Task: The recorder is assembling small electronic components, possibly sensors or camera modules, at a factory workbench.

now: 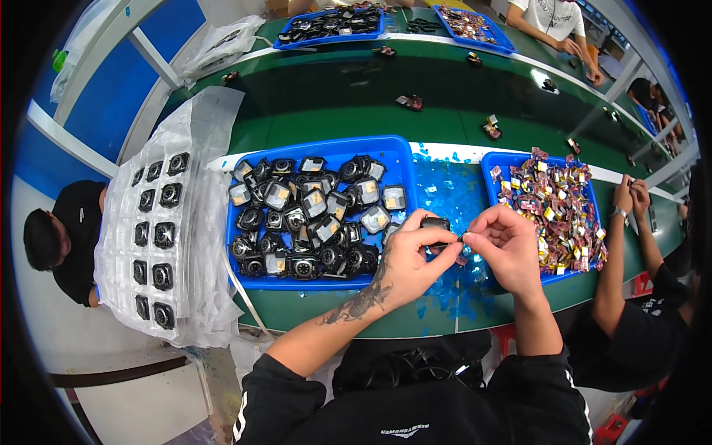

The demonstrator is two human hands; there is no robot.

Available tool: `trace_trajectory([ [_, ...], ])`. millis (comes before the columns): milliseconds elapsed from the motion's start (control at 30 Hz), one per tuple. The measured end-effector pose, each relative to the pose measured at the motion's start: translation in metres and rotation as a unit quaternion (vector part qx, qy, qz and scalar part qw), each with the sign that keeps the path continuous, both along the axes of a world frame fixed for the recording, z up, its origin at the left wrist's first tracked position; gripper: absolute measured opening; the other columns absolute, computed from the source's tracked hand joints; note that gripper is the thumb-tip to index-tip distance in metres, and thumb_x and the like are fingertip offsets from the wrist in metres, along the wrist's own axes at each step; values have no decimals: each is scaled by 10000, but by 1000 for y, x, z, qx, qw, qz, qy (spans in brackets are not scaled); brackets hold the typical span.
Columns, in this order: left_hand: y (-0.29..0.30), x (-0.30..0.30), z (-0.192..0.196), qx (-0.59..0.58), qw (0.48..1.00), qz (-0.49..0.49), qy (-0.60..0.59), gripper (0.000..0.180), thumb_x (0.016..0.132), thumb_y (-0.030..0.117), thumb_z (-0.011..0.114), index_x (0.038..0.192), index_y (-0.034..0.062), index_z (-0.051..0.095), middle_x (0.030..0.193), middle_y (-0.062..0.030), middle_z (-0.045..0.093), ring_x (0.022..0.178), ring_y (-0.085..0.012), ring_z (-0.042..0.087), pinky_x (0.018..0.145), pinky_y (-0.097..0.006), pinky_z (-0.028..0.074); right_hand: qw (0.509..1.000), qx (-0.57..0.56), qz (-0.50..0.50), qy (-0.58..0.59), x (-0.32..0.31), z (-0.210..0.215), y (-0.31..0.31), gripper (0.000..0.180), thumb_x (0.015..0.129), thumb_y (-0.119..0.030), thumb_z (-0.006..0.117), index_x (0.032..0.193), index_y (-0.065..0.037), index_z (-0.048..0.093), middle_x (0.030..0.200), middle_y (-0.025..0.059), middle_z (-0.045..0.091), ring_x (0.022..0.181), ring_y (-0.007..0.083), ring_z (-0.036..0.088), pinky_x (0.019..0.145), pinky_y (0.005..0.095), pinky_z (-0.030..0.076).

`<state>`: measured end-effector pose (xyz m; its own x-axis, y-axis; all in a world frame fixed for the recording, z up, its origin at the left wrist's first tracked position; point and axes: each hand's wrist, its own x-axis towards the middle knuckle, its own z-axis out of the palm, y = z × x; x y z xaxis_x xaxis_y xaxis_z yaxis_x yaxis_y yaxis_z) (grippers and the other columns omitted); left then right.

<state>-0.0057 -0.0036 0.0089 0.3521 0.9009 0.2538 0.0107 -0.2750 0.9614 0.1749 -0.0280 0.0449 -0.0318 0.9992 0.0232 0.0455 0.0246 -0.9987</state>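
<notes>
Between the two blue trays, my left hand [412, 259] grips a small black watch case [436, 222] between thumb and fingers. My right hand [506, 248] is closed in a pinch at the case's right end. Whatever sits between those fingertips is too small to make out. To the left, a blue tray [404, 152] holds a heap of black watch cases [297, 215], some with pale square faces showing. Right of my hands, another blue tray [491, 157] is piled with small parts [556, 215] in red, yellow and white.
Blue film scraps [445, 185] litter the table between the trays. At left lies a clear plastic tray [119, 237] with watch cases in its pockets. Small assemblies [492, 127] lie on the green belt [334, 89]. Other people work at the right, far side and left.
</notes>
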Motion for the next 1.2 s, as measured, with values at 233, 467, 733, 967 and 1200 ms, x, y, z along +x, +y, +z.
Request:
trace_trajectory([
  [233,2,-3,-3,-19,1000,25,4,102,802,84,737,889,31,731,957,-39,591,702,-47,482,552,-195,367,943,202,-24,-262,-17,4,-10,157,754,40,727,846,2,606,863,92,609,696,157,602,610,262,494],
  [467,8,-4,-2,-195,970,-49,-138,131,894,75,659,959,-24,716,836,-38,673,698,-63,540,622,-204,409,935,117,-55,-329,-3,3,-8,211,835,38,634,1029,-36,670,922,98,631,741,192,613,629,290,490],
  [733,7,-5,-5,-307,918,-137,-210,155,931,105,621,1008,-10,691,897,-47,676,730,-88,586,653,-227,475,998,39,36,25,-7,-7,11,161,909,-42,612,1046,20,668,958,64,661,878,122,627,736,252,511],
  [967,6,-3,-7,-303,914,-112,-246,183,952,112,591,1060,-17,664,940,-66,676,788,-124,626,705,-263,518,987,36,5,156,1,-16,7,133,927,-62,598,1045,1,599,885,38,638,788,81,604,665,207,485],
  [1200,0,1,0,-142,970,-137,-144,425,785,3,762,1171,-55,593,1075,-62,581,900,-85,592,736,-213,528,945,-44,30,322,6,-19,7,157,958,-128,582,1077,-26,580,872,26,614,762,87,588,696,227,488],
])
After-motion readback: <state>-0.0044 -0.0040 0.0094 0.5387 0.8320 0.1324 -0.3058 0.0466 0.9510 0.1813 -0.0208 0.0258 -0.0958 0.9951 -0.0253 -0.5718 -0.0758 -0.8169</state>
